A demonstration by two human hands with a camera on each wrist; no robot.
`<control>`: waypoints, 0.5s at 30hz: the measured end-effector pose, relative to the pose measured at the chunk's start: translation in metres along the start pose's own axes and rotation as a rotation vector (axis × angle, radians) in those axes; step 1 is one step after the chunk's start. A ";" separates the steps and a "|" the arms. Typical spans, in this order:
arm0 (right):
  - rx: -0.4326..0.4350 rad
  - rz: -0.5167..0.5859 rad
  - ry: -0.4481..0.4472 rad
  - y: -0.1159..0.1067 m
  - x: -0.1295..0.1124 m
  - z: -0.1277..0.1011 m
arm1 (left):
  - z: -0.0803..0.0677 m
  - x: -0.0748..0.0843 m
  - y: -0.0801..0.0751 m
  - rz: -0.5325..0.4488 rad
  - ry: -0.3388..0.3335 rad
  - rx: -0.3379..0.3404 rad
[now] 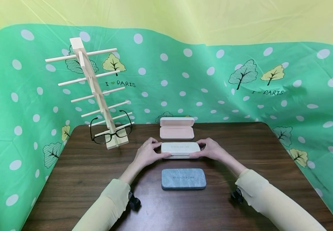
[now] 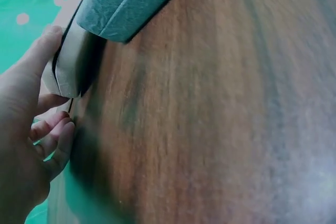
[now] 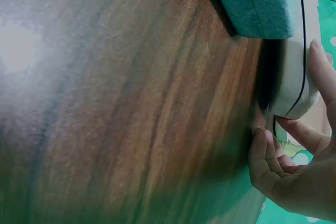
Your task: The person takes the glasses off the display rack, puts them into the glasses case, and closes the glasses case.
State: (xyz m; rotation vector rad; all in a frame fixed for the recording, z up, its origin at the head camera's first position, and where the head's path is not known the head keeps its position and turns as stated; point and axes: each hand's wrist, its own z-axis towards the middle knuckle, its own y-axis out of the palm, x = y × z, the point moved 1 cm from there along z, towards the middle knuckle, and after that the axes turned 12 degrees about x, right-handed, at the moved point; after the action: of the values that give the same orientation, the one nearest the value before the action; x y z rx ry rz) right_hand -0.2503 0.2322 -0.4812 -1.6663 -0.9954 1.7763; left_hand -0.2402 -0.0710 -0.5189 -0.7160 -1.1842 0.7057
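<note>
A white glasses case (image 1: 180,147) lies crosswise mid-table, between both hands. My left hand (image 1: 148,152) grips its left end, thumb along the front and fingers round the side. At the opposite end my right hand (image 1: 211,150) holds it the same way, thumb on the front edge. In the right wrist view a dark seam line runs between lid and base of the white case (image 3: 291,85). Nearer to me, a blue-grey glasses case (image 1: 183,179) rests closed. Behind the white one, a pink glasses case (image 1: 177,132) stands with its lid up, with no glasses visible inside.
At the back left rises a wooden glasses rack (image 1: 94,83) with several pegs sticking out on both sides. Black-framed glasses (image 1: 106,138) hang low on it. A patterned green cloth (image 1: 201,70) hangs behind the brown wooden table (image 1: 76,183).
</note>
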 end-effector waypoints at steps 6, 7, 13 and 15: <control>0.041 -0.026 -0.023 0.003 0.003 -0.003 | -0.002 -0.002 0.003 0.038 0.057 0.026; 0.049 -0.029 -0.027 0.003 0.003 -0.004 | -0.002 -0.002 0.003 0.042 0.067 0.030; 0.104 -0.119 -0.052 0.010 0.000 -0.011 | -0.006 -0.003 0.005 0.097 0.191 0.062; 0.119 -0.155 -0.054 0.012 -0.001 -0.013 | -0.007 -0.003 0.006 0.122 0.248 0.079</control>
State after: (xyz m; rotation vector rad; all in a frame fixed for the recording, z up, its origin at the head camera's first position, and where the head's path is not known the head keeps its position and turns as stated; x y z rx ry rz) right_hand -0.2358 0.2268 -0.4898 -1.4363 -0.9933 1.7507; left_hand -0.2345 -0.0705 -0.5274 -0.7901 -0.8883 0.7379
